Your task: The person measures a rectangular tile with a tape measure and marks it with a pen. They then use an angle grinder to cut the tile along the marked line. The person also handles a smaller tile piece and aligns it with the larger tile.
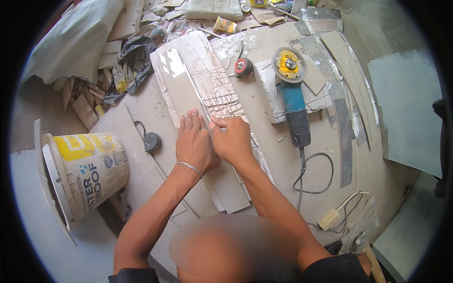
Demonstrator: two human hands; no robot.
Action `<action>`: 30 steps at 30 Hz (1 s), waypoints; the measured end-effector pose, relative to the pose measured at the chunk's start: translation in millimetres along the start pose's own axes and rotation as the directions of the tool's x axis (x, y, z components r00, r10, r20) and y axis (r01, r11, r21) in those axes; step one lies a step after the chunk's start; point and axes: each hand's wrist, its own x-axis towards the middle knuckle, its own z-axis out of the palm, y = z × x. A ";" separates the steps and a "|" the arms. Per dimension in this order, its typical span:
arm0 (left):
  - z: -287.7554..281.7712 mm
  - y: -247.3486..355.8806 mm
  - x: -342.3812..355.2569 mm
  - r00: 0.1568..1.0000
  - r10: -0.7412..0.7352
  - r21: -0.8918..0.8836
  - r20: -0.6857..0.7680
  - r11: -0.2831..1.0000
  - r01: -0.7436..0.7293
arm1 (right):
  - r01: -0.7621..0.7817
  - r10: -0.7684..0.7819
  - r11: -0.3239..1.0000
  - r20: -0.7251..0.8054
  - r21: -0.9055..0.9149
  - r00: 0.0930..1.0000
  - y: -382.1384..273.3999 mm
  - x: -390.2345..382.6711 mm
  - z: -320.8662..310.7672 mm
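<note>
My left hand (192, 144), with a chain bracelet at the wrist, lies with fingers stretched out on a long grey tile strip (181, 89). Right beside it, my right hand (231, 141) is closed at the strip's right edge; whatever its fingers may grip is too hidden to name. The strip rests lengthwise on a long whitish slab (207, 56) scored with a grid of grooves. Beyond my right hand sits a red-and-black tape measure (243, 67). To the right, a teal angle grinder (293, 101) with a toothed disc lies on a pale block (269, 96).
A white-and-yellow bucket (89, 172) lies tipped on the left, near a small black round object (152, 141) with a cord. Rubble and scraps (165, 23) pile along the far edge. A beige power socket (329, 219) and long strips (349, 85) are on the right.
</note>
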 end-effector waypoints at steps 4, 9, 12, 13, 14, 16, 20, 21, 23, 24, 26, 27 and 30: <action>-1.8 -2.1 -2.7 1.000 0.028 -0.057 0.006 0.998 -0.028 | -0.060 0.059 0.998 0.037 0.022 0.998 2.1 17.3 8.6; -1.3 -2.1 1.1 0.999 0.033 -0.046 -0.014 0.998 -0.034 | 0.060 -0.060 0.998 -0.035 0.009 0.998 -1.2 19.5 12.5; -1.5 -2.6 0.4 0.999 0.030 -0.066 -0.030 0.997 -0.032 | -0.035 0.035 0.999 0.033 -0.006 0.999 -2.2 32.3 17.3; -2.3 -2.6 -0.5 0.998 0.042 -0.080 -0.041 0.996 -0.045 | -0.032 0.032 0.999 0.014 0.013 0.999 -2.5 39.9 21.0; -3.7 -2.6 -1.7 0.999 0.046 -0.096 -0.028 0.994 -0.049 | -0.028 0.028 0.999 -0.003 0.032 1.000 -3.8 49.3 27.2; -7.4 -1.3 -2.0 0.999 0.039 -0.106 0.001 0.994 -0.038 | -0.005 0.006 1.000 -0.028 0.022 1.000 -7.6 70.4 39.2; -14.6 2.8 -1.1 0.999 0.018 -0.055 0.046 0.998 -0.016 | 0.001 -0.003 0.998 -0.037 -0.059 0.999 -23.7 107.0 58.3; -15.1 3.6 -0.8 0.998 0.019 -0.043 0.058 0.999 -0.017 | -0.022 0.020 0.997 -0.033 -0.077 0.999 -26.7 110.1 59.2; -14.5 3.4 -0.9 0.998 0.016 -0.062 0.061 0.998 -0.012 | -0.004 0.002 0.996 -0.020 -0.091 1.000 -27.8 105.6 56.0; -13.4 3.1 -0.7 0.998 0.018 -0.074 0.052 0.997 -0.014 | -0.001 -0.001 0.995 -0.015 -0.100 1.000 -26.9 100.6 53.0; -11.3 1.5 -0.8 1.000 0.027 -0.099 -0.014 0.995 -0.028 | -0.028 0.026 0.998 -0.030 -0.052 0.999 -20.2 83.8 45.6; -10.3 0.7 -0.5 1.000 0.024 -0.109 -0.006 0.994 -0.024 | -0.083 0.082 0.995 -0.024 -0.046 0.996 -16.5 77.5 42.8; -10.1 -2.6 -0.4 0.997 0.051 -0.129 0.059 0.991 -0.043 | -0.054 0.054 0.998 -0.008 0.016 0.998 -14.5 81.5 46.4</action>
